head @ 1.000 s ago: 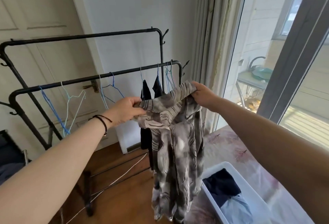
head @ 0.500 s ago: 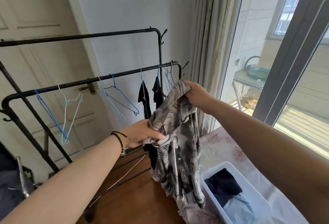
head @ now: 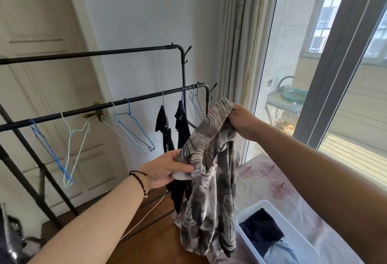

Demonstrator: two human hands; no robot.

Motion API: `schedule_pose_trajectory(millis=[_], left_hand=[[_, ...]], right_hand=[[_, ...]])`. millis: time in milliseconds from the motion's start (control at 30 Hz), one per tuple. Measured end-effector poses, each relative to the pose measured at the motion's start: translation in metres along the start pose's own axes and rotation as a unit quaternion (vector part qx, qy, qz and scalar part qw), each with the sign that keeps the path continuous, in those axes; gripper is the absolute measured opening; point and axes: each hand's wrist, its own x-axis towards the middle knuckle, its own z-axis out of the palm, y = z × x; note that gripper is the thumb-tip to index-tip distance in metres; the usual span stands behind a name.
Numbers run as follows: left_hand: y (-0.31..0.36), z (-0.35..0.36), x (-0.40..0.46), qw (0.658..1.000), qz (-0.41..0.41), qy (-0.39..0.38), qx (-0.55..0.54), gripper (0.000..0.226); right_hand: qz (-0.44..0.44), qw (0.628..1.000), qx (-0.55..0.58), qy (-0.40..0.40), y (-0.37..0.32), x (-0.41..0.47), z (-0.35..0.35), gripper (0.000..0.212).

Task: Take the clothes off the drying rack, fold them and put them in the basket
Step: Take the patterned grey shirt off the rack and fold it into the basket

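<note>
Holding one patterned shirt, two hands; two dark garments hang.

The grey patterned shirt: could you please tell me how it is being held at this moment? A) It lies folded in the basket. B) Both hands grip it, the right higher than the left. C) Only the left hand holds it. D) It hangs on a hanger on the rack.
B: the right hand grips the top of the grey patterned shirt and the left hand pinches it lower, off the rack.
</note>
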Motion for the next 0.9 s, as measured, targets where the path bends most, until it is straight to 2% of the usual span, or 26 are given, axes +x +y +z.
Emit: schedule_pose_trajectory(millis=[100,200,300,333,400,433,467,533,600,633,700,733,833,867,900], left_hand=[[0.005,-0.004,0.003,0.999,0.014,0.025,-0.021,0.031],[0.007,-0.004,0.012,0.994,0.001,0.033,-0.103,0.037],[0.003,-0.003,0.019,0.976,-0.044,-0.016,-0.212,0.043],[0.003,-0.001,0.019,0.980,-0.051,-0.026,-0.191,0.040],[0.004,0.002,0.021,0.998,-0.061,-0.014,-0.005,0.027],[0.006,0.004,0.022,0.990,-0.068,0.017,0.120,0.025],[0.008,0.004,0.025,0.970,-0.082,0.060,0.220,0.021],[0.014,-0.004,0.030,0.921,-0.107,0.153,0.343,0.017],[0.025,-0.012,0.029,0.868,-0.084,0.245,0.424,0.025],[0.031,-0.016,0.028,0.863,-0.057,0.279,0.417,0.027],[0.041,-0.023,0.022,0.894,0.000,0.317,0.316,0.029],[0.045,-0.027,0.017,0.908,0.031,0.321,0.267,0.029],[0.056,-0.030,0.008,0.948,0.081,0.247,0.186,0.022],[0.060,-0.028,0.003,0.954,0.094,0.207,0.196,0.017],[0.064,-0.027,0.001,0.954,0.107,0.174,0.219,0.027]], right_hand=[[0.018,1.000,0.009,0.015,-0.003,0.007,0.002,0.028],[0.034,0.999,0.020,0.021,-0.004,0.009,0.000,0.027],[0.045,0.999,0.007,0.005,-0.003,0.009,-0.001,0.028],[0.049,0.999,0.002,-0.005,-0.004,0.007,-0.001,0.028],[0.043,0.999,0.008,-0.023,-0.007,0.003,-0.001,0.031],[0.035,0.999,-0.006,-0.035,-0.009,0.001,-0.003,0.035],[0.022,0.998,-0.045,-0.047,-0.011,-0.002,-0.006,0.039],[-0.005,0.987,-0.145,-0.069,-0.011,-0.005,-0.014,0.045],[-0.008,0.975,-0.203,-0.091,-0.009,-0.005,-0.024,0.046],[-0.005,0.971,-0.218,-0.096,-0.008,-0.006,-0.030,0.040],[0.009,0.963,-0.250,-0.105,-0.007,-0.008,-0.041,0.022],[0.016,0.955,-0.273,-0.116,-0.006,-0.010,-0.046,0.025],[0.023,0.926,-0.347,-0.145,-0.003,-0.011,-0.051,0.042],[0.020,0.917,-0.369,-0.151,0.000,-0.009,-0.052,0.046],[0.020,0.910,-0.385,-0.155,0.001,-0.008,-0.052,0.051]])
